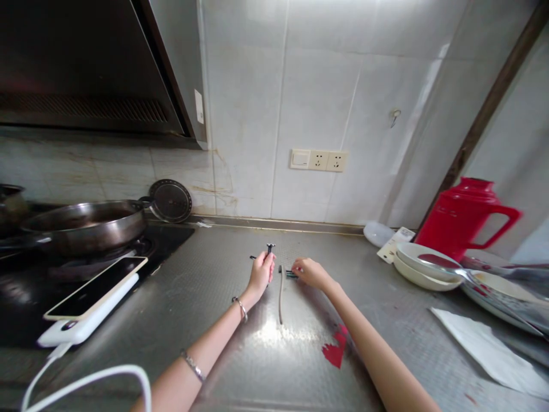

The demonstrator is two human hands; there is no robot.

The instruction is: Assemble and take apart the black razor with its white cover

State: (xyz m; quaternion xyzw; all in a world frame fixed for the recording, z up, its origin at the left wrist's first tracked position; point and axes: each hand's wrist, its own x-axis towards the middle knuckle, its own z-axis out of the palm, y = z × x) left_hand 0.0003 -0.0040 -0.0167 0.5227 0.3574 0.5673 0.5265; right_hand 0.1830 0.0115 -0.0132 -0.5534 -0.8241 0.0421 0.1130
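Note:
My left hand is closed around a slim black stick with a T-shaped head, held upright and looking like a razor. A short black end pokes out at the left of the same fist. To the right, my right hand reaches down to the counter, its fingers bent together over small dark rods. Their exact kind is too small to tell. Between both hands lies a thin greyish stick with a dark far end.
The metal counter bears a torn red scrap. On the left are a pan, a phone and a white cable. On the right stand a red thermos, stacked bowls and white paper.

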